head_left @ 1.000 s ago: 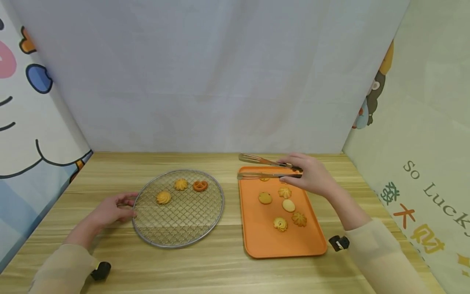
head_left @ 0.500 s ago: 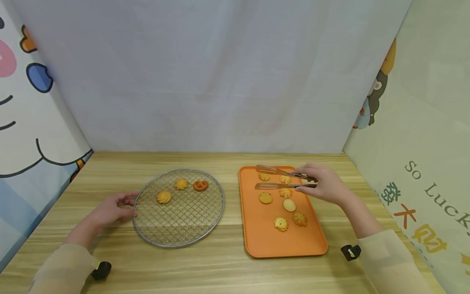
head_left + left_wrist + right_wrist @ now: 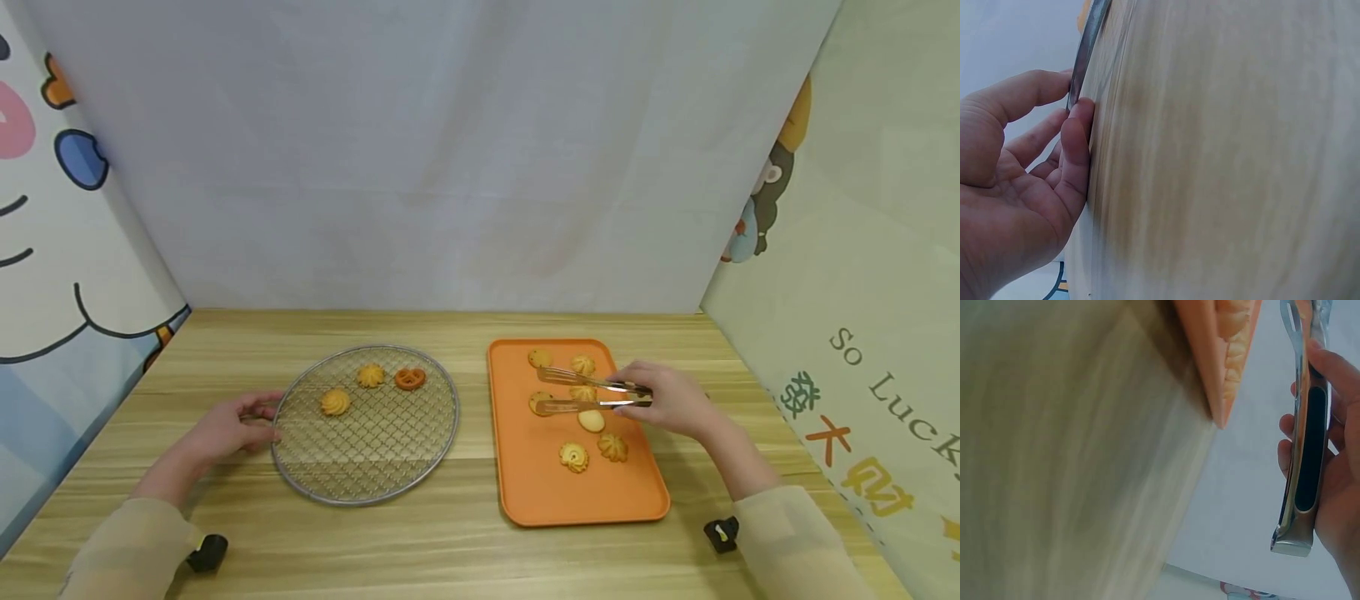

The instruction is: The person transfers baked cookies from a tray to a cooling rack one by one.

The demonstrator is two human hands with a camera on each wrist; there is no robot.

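Observation:
In the head view my right hand (image 3: 670, 400) grips metal tongs (image 3: 573, 377) with their arms spread apart. The tongs hang over the orange tray (image 3: 540, 498), across a round speckled cookie (image 3: 537, 402) and a ridged cookie (image 3: 583, 391), which they partly hide. Nothing is seen clamped between the tips. The right wrist view shows fingers and thumb around the dark handle inlay of the tongs (image 3: 1311, 450). At the left, my left hand (image 3: 228, 431) pinches the metal rim of a round wire rack (image 3: 367, 450); in the left wrist view the rim (image 3: 1085, 53) lies between thumb and fingers.
On the rack lie a swirled cookie (image 3: 335, 402), a star-shaped cookie (image 3: 371, 375) and a small pretzel (image 3: 410, 379). Several more cookies lie on the tray, including a smooth oval one (image 3: 591, 421) and a flower-shaped one (image 3: 612, 447). A grey-white curtain (image 3: 450, 167) stands behind the wooden table (image 3: 360, 550).
My right hand has moved the tongs rightward and then nearer to me, from the tray's far left edge to above the cookies in its middle. My left hand and the rack have stayed put.

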